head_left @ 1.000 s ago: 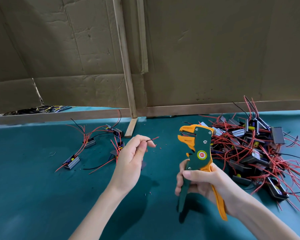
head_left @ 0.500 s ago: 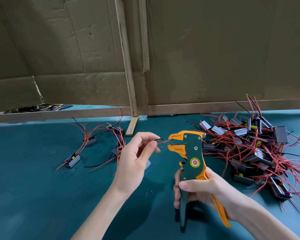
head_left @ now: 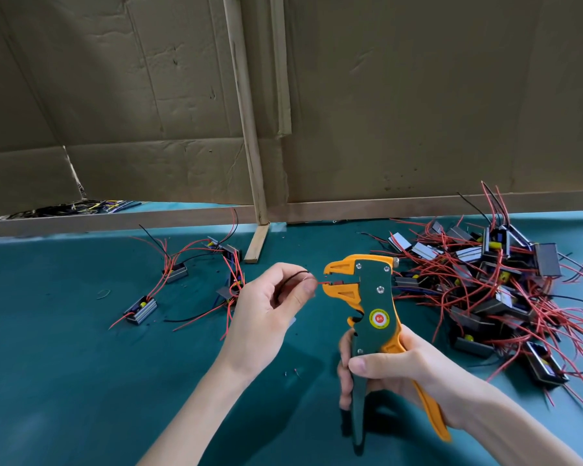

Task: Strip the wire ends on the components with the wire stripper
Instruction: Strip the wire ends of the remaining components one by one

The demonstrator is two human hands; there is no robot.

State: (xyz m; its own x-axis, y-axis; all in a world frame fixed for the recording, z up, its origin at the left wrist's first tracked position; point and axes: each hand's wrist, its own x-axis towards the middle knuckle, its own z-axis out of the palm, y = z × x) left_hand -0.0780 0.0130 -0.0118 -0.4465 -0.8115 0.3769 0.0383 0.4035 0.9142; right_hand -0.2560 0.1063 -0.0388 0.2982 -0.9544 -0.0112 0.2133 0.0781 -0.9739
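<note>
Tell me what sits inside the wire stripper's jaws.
A red wire end, pinched by the left hand, reaches into the gap between the orange jaws of the wire stripper. Its tip is covered by the jaws, so whether the blades grip it cannot be seen.

The stripper (head_left: 372,299) has a hard plastic body, green and orange, smooth with a light gloss; its rivets (head_left: 380,289) are bright metal. The table (head_left: 64,381) has a teal cover, matt, like cloth. The cardboard (head_left: 418,95) is brown, matt, creased and dented. The battens (head_left: 246,112) are bare pale wood. The components (head_left: 547,264) have grey metal cases with a dull shine; their wires (head_left: 537,319) have smooth plastic coating.
</note>
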